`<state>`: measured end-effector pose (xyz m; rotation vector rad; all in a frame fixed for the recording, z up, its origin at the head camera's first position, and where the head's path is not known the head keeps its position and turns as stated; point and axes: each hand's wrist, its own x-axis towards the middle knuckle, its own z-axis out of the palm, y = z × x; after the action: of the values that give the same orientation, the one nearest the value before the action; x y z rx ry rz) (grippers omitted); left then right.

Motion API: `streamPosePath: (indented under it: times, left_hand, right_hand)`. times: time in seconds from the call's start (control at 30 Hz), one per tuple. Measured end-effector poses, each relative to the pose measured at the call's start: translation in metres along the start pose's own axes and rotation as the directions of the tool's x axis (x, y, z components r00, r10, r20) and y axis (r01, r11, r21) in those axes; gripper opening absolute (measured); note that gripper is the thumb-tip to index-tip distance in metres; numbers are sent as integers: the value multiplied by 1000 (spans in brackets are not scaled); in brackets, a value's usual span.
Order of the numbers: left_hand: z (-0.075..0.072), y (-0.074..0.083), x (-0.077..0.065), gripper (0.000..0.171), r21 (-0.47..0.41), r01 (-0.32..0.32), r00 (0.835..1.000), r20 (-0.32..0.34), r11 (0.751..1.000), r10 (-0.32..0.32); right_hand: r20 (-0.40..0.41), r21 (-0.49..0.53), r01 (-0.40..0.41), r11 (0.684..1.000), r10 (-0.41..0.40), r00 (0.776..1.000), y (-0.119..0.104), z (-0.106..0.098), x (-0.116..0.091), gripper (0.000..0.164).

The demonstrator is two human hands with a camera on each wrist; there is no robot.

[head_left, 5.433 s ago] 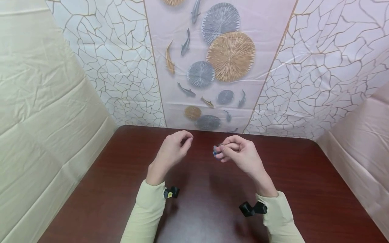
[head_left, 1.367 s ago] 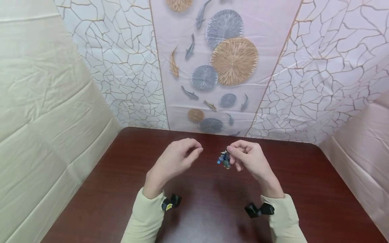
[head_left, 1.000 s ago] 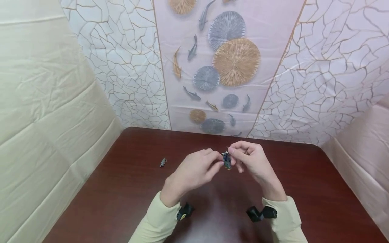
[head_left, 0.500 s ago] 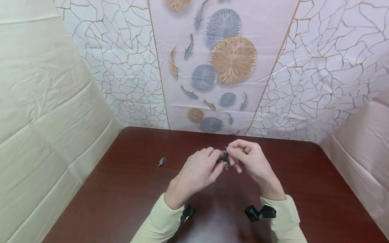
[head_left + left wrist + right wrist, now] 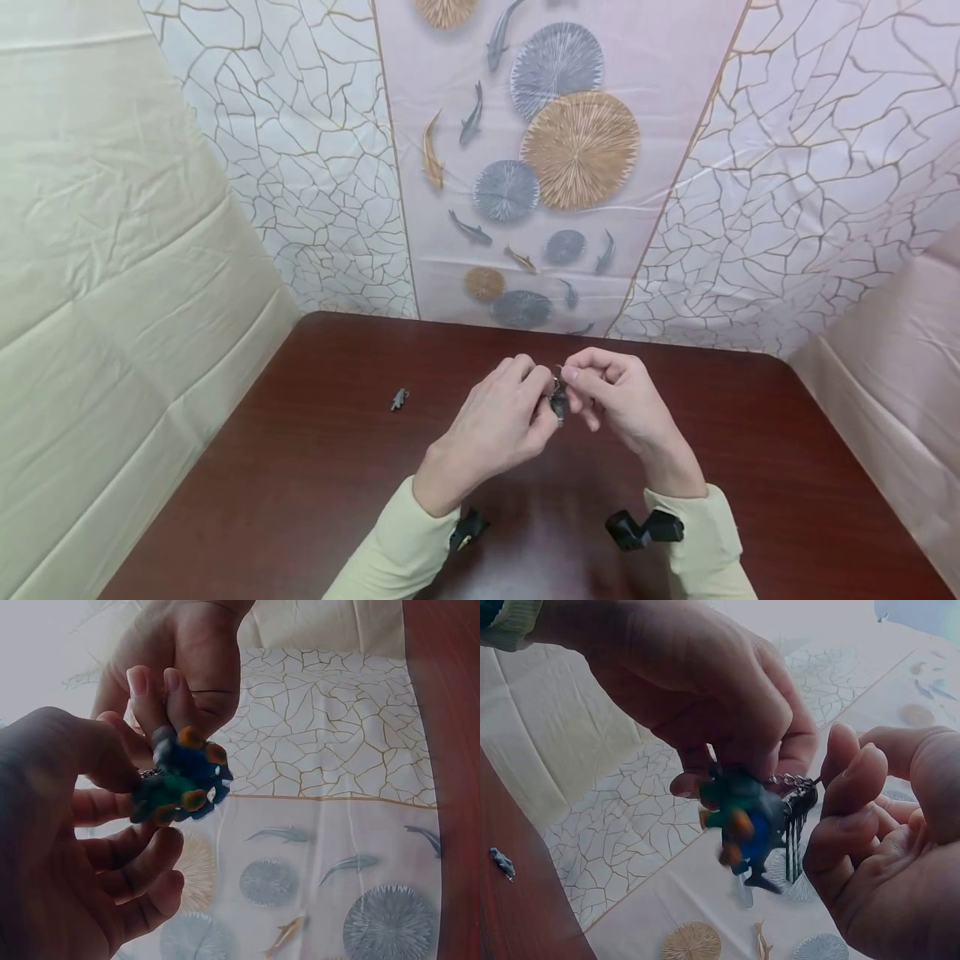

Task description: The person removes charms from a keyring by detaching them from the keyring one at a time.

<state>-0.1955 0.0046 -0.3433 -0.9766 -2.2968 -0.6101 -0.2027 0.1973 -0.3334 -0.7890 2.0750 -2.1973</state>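
A bunch of small keychain charms (image 5: 742, 817), green and blue with orange bumps, hangs from thin chains in front of me. My right hand (image 5: 622, 400) pinches the metal ring (image 5: 816, 780) at the top of the chains. The left hand (image 5: 495, 421) reaches in from the left, and its thumb and fingers pinch one of the charms (image 5: 172, 787) near its chain. Both hands are held above the table with fingertips close together, and the left fingers hide part of the bunch in the head view.
A single small grey-blue charm (image 5: 400, 399) lies on the dark red table (image 5: 315, 467), left of my hands. Behind the table's far edge hangs a patterned cloth (image 5: 510, 275); pale cloth (image 5: 150, 333) walls the left side. A black camera (image 5: 645, 529) sits on the right wrist.
My left hand has moved right to the bunch and taken hold of a charm. The lone charm on the table, out of sight earlier, now shows. The right hand stays nearly in place.
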Motion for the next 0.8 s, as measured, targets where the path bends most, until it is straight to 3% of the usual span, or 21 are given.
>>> streamPosePath:
  times: [0.2,0.37,0.5,0.8]
  left_hand:
    - [-2,-1,1,3,-28,17,999,52,999,-15]
    - [-5,-3,0,6,-106,-13,991,128,994,27]
    - [-7,-5,0,9,-141,-52,988,137,989,72]
    - [-11,-5,-1,10,19,-80,996,52,997,79]
  right_hand:
    - [14,-1,1,1000,-1,1000,-1,1,0,14]
    - [15,-4,1,1000,0,1000,-2,3,-1,14]
    - [30,-12,6,1000,-5,1000,-4,3,-2,13]
    - [11,-43,-38,998,39,999,-3,5,-2,6]
